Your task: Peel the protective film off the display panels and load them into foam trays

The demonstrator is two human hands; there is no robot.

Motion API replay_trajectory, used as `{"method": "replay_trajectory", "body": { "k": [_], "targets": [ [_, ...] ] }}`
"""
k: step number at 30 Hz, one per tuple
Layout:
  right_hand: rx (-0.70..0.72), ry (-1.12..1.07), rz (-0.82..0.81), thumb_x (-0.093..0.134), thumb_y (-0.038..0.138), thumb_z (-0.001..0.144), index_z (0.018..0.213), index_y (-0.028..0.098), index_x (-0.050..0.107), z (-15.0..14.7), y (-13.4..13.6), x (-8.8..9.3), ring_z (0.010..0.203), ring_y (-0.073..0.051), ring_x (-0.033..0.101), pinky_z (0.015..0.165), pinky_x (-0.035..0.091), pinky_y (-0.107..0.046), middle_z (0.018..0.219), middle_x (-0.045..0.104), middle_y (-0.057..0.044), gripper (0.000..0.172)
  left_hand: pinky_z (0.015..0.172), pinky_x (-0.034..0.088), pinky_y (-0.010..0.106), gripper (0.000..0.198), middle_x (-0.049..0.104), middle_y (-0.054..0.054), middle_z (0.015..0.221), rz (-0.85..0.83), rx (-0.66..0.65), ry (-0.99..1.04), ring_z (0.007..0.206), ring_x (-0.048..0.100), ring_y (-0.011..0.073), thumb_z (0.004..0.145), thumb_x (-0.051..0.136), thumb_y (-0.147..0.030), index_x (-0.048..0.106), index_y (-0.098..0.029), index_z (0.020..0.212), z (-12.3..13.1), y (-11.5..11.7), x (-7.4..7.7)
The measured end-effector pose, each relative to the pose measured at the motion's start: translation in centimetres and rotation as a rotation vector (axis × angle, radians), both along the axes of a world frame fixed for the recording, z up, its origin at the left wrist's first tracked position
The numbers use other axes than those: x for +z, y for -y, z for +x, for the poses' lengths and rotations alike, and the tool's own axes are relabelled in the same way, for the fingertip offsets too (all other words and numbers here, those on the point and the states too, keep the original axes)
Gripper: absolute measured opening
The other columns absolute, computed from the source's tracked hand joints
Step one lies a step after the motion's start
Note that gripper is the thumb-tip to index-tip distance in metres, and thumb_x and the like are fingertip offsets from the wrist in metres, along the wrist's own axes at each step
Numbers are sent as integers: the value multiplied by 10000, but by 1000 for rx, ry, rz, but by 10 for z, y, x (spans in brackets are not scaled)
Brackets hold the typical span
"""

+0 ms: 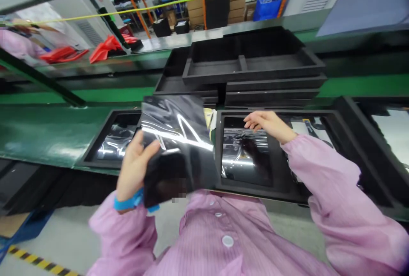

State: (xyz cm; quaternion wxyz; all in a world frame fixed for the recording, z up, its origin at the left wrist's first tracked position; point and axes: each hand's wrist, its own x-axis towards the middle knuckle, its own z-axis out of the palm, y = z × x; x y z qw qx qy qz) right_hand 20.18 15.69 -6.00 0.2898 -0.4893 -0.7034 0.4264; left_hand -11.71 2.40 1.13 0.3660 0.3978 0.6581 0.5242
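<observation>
My left hand (136,163) grips the left edge of a glossy black panel (179,139), thumb across its face. Wrinkled clear film seems to cover the panel, which is held tilted in front of my body and reflects bright light streaks. My right hand (266,125) hovers over a black foam tray (277,190), fingers loosely stretched out and holding nothing. Inside that tray's left compartment lies another shiny film-covered panel (246,152). A smaller black tray (87,156) with a film-covered panel (116,142) sits to the left, partly hidden by the panel in my hand.
Stacked black foam trays (255,73) stand at the back of the green bench (47,131). Another black tray (367,127) is at the right. A green post (41,80) slants across the left. Red cloth or bags (108,48) lie beyond, near another person's pink sleeve (19,44).
</observation>
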Motion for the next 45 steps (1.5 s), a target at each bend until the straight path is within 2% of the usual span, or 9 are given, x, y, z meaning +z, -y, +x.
{"method": "replay_trajectory", "body": {
  "k": [4,8,17,21,25,27,33,40,45],
  "targets": [
    [337,288,168,498,253,807,847,154,651,-29,9,-31,936,-228,566,891,443,-384,944,640,-87,186,981,461,403,487,626,110,1211,196,108,-807,1073,612,256,807,589,-212,508,-128,1279,-43,-12,24],
    [710,487,280,621,158,688,931,158,682,-49,17,-38,1116,-295,465,977,348,-467,1090,608,-101,251,919,495,453,646,559,224,1296,-168,2,-1279,1015,661,300,825,402,-18,255,-76,1452,-45,-38,-3],
    [1018,656,439,847,312,545,1017,221,680,-51,8,-42,993,-279,434,1010,199,-577,953,534,-78,510,1112,185,619,630,243,303,1507,-326,-110,-1169,1440,166,359,823,286,90,264,-7,1445,-26,-74,-101],
    [1107,578,413,884,294,512,763,202,691,-54,10,-26,958,-267,472,991,239,-565,845,554,-53,330,1105,176,663,519,308,196,1512,-290,-91,-970,1428,213,350,900,472,-103,367,-128,1408,-25,-91,-118],
    [1113,412,356,692,329,811,773,173,655,-24,0,26,806,-153,563,850,449,-329,733,586,-22,165,1133,229,559,465,427,208,1438,-107,-231,-701,1381,339,311,956,402,-299,424,-75,1362,-15,-91,-114],
    [969,262,382,607,343,887,821,167,655,0,-5,57,732,-97,579,663,461,-206,782,617,-23,195,1145,263,447,529,463,203,1419,36,-377,-543,1361,389,265,978,273,-391,436,-59,1357,2,-81,-108],
    [-404,-427,150,702,36,738,1095,159,680,25,9,93,514,-21,475,482,338,-148,686,615,-5,377,1076,392,410,953,428,157,1463,315,-807,54,1322,446,287,767,549,-666,181,-166,1490,96,-33,-83],
    [-747,-516,237,608,30,807,897,100,736,35,20,69,524,-71,517,517,415,-195,650,617,-43,171,1060,407,387,678,556,111,1330,177,-854,556,1224,536,242,831,627,-277,314,-185,1425,146,-4,-47],
    [-813,-474,511,674,116,784,900,154,738,45,52,65,975,-184,623,931,474,-316,1037,652,-69,138,978,465,338,536,612,74,1252,111,-889,602,1156,583,222,834,601,-185,399,-205,1331,147,2,-28]
  ]
}}
